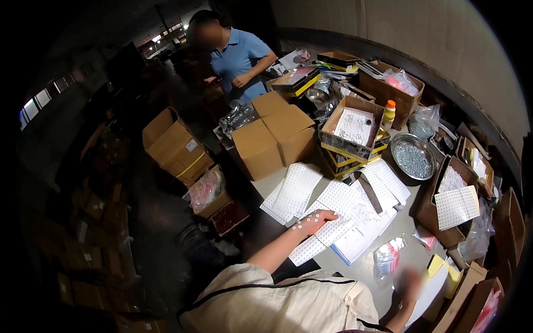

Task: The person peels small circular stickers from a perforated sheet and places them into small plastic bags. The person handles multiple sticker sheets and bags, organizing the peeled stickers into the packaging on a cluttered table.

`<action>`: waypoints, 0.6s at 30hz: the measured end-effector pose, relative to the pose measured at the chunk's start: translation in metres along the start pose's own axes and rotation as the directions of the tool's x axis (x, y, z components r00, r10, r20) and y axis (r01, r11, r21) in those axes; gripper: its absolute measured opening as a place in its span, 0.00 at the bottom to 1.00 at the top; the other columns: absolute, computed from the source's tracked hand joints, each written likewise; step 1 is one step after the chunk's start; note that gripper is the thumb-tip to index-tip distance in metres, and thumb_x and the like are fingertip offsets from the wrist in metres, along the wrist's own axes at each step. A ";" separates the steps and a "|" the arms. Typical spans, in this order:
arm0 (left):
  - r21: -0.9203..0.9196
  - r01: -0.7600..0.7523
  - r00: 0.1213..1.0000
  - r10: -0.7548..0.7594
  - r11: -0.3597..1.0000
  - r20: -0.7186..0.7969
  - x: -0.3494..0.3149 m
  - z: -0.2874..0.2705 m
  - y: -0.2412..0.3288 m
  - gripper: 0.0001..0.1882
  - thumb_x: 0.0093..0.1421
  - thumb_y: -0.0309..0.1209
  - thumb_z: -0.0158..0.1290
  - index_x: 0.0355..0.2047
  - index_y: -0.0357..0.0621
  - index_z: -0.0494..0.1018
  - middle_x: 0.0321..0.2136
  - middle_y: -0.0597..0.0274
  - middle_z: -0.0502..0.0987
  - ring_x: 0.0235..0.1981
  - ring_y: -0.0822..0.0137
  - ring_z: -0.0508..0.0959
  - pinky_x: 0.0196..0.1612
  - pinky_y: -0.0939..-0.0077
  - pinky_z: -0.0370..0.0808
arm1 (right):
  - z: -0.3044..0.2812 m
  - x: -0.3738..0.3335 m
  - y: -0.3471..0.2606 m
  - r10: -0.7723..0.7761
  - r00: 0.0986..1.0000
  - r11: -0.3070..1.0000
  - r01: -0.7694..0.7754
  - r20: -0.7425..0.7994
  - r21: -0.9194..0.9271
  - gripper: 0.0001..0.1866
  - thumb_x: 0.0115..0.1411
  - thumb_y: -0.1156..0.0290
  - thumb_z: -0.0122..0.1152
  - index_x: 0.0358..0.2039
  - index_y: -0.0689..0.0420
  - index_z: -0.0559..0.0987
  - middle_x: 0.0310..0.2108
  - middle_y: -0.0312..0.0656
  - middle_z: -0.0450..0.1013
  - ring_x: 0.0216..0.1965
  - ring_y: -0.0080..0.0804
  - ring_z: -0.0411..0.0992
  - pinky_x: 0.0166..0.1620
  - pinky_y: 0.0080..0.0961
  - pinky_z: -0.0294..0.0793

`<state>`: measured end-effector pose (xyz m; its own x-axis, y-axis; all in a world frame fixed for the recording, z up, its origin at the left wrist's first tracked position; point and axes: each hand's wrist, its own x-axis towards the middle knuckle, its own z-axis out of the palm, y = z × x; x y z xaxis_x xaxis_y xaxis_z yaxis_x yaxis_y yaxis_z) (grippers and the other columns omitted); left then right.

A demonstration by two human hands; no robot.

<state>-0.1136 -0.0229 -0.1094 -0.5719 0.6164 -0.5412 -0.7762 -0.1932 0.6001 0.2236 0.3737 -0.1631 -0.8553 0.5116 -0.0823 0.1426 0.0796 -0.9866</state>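
My left hand (pixel 318 220) lies over a sheet of small printed labels (pixel 316 247), its fingers drawn together; what they pinch, if anything, is hidden. Several small round white stickers (pixel 302 222) dot the back of this hand and the wrist. More label sheets (pixel 291 191) are spread beneath and beyond it, with a dark flat strip (pixel 370 193) across some. At the lower right my right hand (pixel 410 284) is smeared by blur, so its fingers cannot be read. It is next to clear plastic bags with red stripes (pixel 388 256) and a pale sheet (pixel 430 297).
A metal bowl of small shiny parts (pixel 412 157) stands at the right, near a bottle with an orange cap (pixel 390 111). Cardboard boxes (pixel 272 136) crowd the table's far side. More open cartons (pixel 452 194) line the right. Beyond the table stands a person in a blue shirt (pixel 239 61).
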 end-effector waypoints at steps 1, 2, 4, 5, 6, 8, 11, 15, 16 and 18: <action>0.019 0.013 0.999 -0.012 1.000 -0.031 -0.008 0.011 0.007 0.24 0.61 0.26 0.56 0.54 0.26 0.64 0.44 0.51 0.76 0.46 0.63 0.79 0.50 0.70 0.77 | 0.002 0.000 0.006 -0.002 0.998 1.000 0.002 -0.056 0.002 0.14 0.67 0.63 0.54 0.48 0.57 0.78 0.44 0.37 0.76 0.46 0.31 0.73 0.52 0.32 0.70; 0.006 0.054 0.997 -0.054 0.998 -0.053 -0.017 0.025 0.014 0.27 0.62 0.25 0.54 0.59 0.28 0.62 0.50 0.52 0.74 0.50 0.62 0.78 0.54 0.68 0.75 | 0.004 -0.001 0.011 -0.005 0.993 1.000 0.005 -0.116 0.003 0.13 0.67 0.64 0.55 0.46 0.56 0.79 0.42 0.37 0.76 0.43 0.31 0.73 0.49 0.32 0.72; 0.700 -0.057 0.996 0.093 0.712 -0.014 -0.051 0.068 0.045 0.26 0.62 0.24 0.51 0.61 0.33 0.64 0.55 0.51 0.72 0.54 0.60 0.75 0.59 0.66 0.71 | 0.005 -0.013 -0.001 0.044 0.983 0.994 -0.061 -0.177 -0.088 0.11 0.66 0.65 0.57 0.42 0.57 0.80 0.38 0.36 0.76 0.40 0.30 0.74 0.47 0.29 0.73; 0.850 -0.183 0.975 0.201 0.493 0.093 -0.040 0.050 0.036 0.24 0.63 0.24 0.49 0.60 0.34 0.66 0.56 0.51 0.72 0.56 0.59 0.74 0.61 0.66 0.68 | 0.014 -0.016 -0.022 0.102 0.980 0.995 -0.104 -0.170 -0.003 0.10 0.64 0.66 0.58 0.40 0.58 0.80 0.37 0.35 0.76 0.39 0.28 0.73 0.46 0.27 0.72; 0.906 -0.273 0.941 0.286 0.324 0.182 -0.027 0.024 0.024 0.22 0.64 0.24 0.46 0.59 0.35 0.68 0.56 0.50 0.72 0.58 0.58 0.72 0.63 0.65 0.66 | 0.024 -0.016 -0.041 0.162 0.974 0.985 -0.150 -0.158 0.085 0.10 0.63 0.66 0.59 0.39 0.59 0.80 0.35 0.34 0.76 0.39 0.26 0.72 0.46 0.24 0.70; 0.939 -0.327 0.887 0.377 0.105 0.267 -0.015 -0.017 0.005 0.21 0.65 0.25 0.42 0.57 0.37 0.72 0.58 0.49 0.73 0.62 0.56 0.69 0.68 0.64 0.60 | 0.041 -0.014 -0.077 0.268 0.955 0.943 -0.233 -0.124 0.239 0.09 0.61 0.68 0.60 0.37 0.59 0.80 0.33 0.33 0.75 0.38 0.21 0.71 0.44 0.21 0.68; 0.844 -0.258 0.933 0.349 0.469 0.092 0.017 -0.062 -0.010 0.17 0.67 0.25 0.45 0.52 0.31 0.75 0.54 0.48 0.76 0.56 0.57 0.74 0.64 0.65 0.66 | 0.031 -0.006 -0.091 0.159 0.982 0.986 -0.152 -0.098 0.076 0.07 0.60 0.69 0.57 0.33 0.59 0.79 0.30 0.34 0.75 0.34 0.21 0.69 0.40 0.19 0.67; 0.138 -0.003 1.000 0.006 0.990 -0.024 -0.003 0.012 0.014 0.21 0.64 0.26 0.53 0.55 0.31 0.67 0.48 0.52 0.76 0.50 0.61 0.76 0.57 0.68 0.74 | -0.002 -0.010 -0.112 0.181 0.977 0.981 -0.171 -0.113 0.094 0.06 0.62 0.70 0.54 0.31 0.58 0.74 0.27 0.33 0.70 0.31 0.21 0.68 0.39 0.19 0.67; 0.160 0.003 1.000 0.000 0.987 -0.016 -0.007 0.016 0.018 0.21 0.64 0.26 0.53 0.55 0.30 0.67 0.49 0.51 0.76 0.50 0.61 0.77 0.56 0.68 0.75 | -0.007 -0.006 -0.115 0.220 0.972 0.975 -0.216 -0.084 0.056 0.06 0.62 0.69 0.54 0.30 0.57 0.74 0.26 0.32 0.70 0.30 0.19 0.67 0.38 0.18 0.67; 0.186 0.011 1.000 -0.009 0.983 -0.012 -0.008 0.019 0.021 0.20 0.64 0.26 0.53 0.55 0.30 0.67 0.49 0.51 0.76 0.50 0.61 0.78 0.55 0.69 0.76 | -0.008 -0.002 -0.121 0.282 0.959 0.958 -0.283 -0.031 -0.044 0.06 0.62 0.69 0.55 0.29 0.57 0.75 0.24 0.29 0.68 0.25 0.15 0.64 0.30 0.17 0.63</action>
<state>-0.1200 -0.0174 -0.0812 -0.5681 0.6093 -0.5532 -0.7195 -0.0414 0.6933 0.2118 0.3702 -0.0420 -0.7643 0.5397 -0.3529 0.4007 -0.0314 -0.9157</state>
